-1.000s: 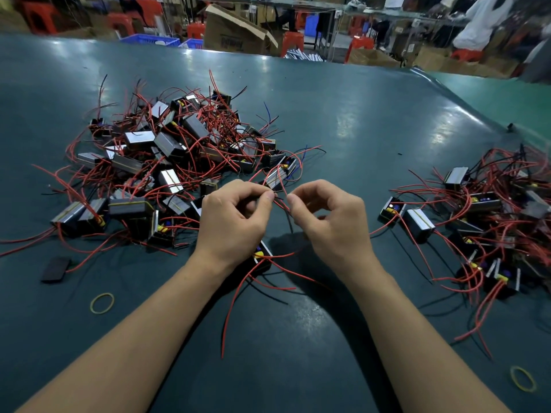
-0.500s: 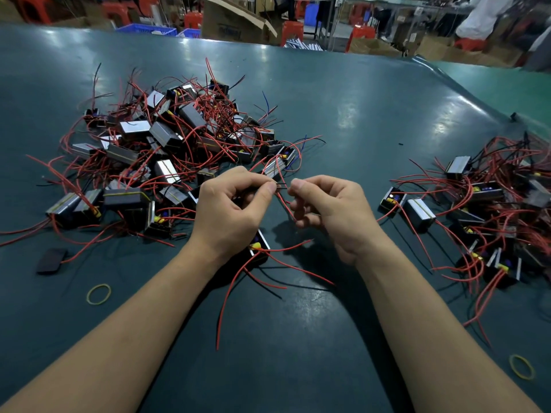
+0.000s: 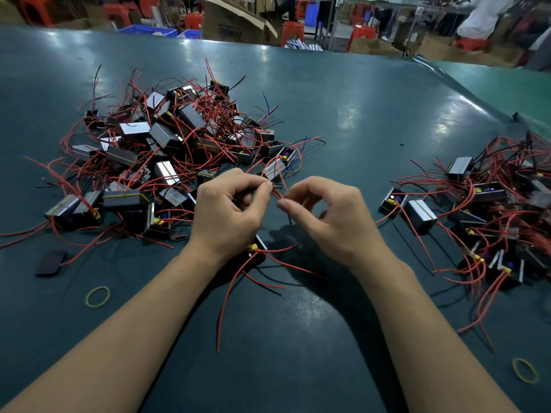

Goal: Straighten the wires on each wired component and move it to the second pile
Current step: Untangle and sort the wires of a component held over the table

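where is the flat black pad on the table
In the head view the flat black pad lies at the left of the green table, just below the left pile and above a yellow rubber band.

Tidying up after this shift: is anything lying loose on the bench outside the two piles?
Yes. Two yellow rubber bands lie loose on the table, one near left, one near right. A flat black piece sits alone by the left pile.

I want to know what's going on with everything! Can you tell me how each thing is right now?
left hand: pinches a red wire
right hand: fingers curled; hold on the wire unclear
held component: under the left hand, wires bent
left pile: tangled
right pile: heaped, wires spread
rubber bands: lying flat on the table
cardboard box: flap open
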